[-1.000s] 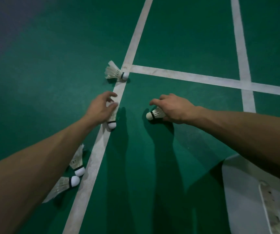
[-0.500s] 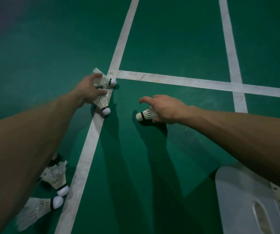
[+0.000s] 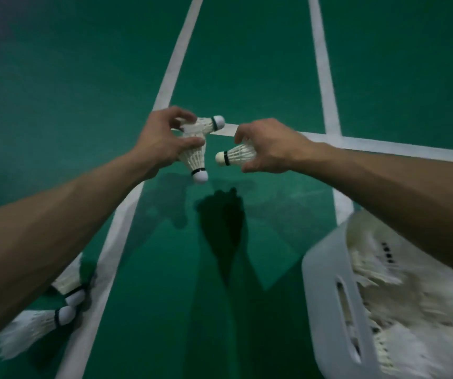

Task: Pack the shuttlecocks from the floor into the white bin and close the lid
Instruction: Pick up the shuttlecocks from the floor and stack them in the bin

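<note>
My left hand point(image 3: 162, 138) grips two white feather shuttlecocks above the floor: one point(image 3: 206, 123) points its cork right, the other point(image 3: 195, 160) points its cork down. My right hand point(image 3: 269, 144) pinches a third shuttlecock point(image 3: 236, 155) by its feathers, cork toward the left. The white bin point(image 3: 329, 294) stands open at the lower right, holding several shuttlecocks point(image 3: 400, 291). Two more shuttlecocks point(image 3: 69, 285) point(image 3: 33, 325) lie on the floor at the lower left, partly under my left forearm.
The floor is green court matting point(image 3: 247, 64) with white lines point(image 3: 176, 58) crossing under my hands. Shadows of my arms fall on the floor between the lines. The bin's lid is not in view.
Both hands have lifted off the floor with their shuttlecocks and come closer together. The left hand now holds a second shuttlecock. The bin's open top has come into view.
</note>
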`<state>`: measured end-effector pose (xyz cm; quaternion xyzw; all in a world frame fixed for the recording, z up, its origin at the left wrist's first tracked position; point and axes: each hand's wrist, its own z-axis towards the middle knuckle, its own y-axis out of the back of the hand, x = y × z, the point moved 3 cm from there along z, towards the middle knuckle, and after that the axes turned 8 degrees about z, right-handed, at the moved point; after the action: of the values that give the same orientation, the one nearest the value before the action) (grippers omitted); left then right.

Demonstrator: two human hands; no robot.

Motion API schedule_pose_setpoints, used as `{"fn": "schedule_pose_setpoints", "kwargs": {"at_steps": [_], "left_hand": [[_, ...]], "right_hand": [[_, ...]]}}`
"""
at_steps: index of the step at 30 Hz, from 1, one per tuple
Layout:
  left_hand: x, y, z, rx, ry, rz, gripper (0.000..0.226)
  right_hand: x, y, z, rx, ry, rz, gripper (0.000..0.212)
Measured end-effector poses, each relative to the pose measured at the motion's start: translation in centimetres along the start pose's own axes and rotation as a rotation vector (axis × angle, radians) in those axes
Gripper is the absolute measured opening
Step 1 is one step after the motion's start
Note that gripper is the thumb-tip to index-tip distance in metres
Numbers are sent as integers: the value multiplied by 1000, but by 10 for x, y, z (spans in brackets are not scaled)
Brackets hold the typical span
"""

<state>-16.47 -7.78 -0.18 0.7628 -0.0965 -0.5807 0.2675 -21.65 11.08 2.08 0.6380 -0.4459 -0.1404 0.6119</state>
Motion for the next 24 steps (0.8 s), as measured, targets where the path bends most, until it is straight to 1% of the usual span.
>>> {"fn": "schedule_pose_setpoints", "kwargs": {"at_steps": [7,11,13,18,21,24], "left_hand": [[-126,-51,-62,95,-231,-64,42],[-182,-75,-103,215,-302,-150,38],[-202,-91,-122,295,-317,-146,38],[-222,-132,-160,501,-341,34,37],[-220,-138,-171,602,-311,105,36],[-210,-139,-177,776,-235,239,52]], "right_hand": [[-49,84,-117,-200,-165,30,49],[-71,113,-189,-287,-214,33,50],[-81,119,-221,-314,-235,33,50],[-107,114,-284,-339,-301,37,54],[-124,102,-312,-354,-332,81,54],[-141,88,-329,-353,-368,123,51]]}}
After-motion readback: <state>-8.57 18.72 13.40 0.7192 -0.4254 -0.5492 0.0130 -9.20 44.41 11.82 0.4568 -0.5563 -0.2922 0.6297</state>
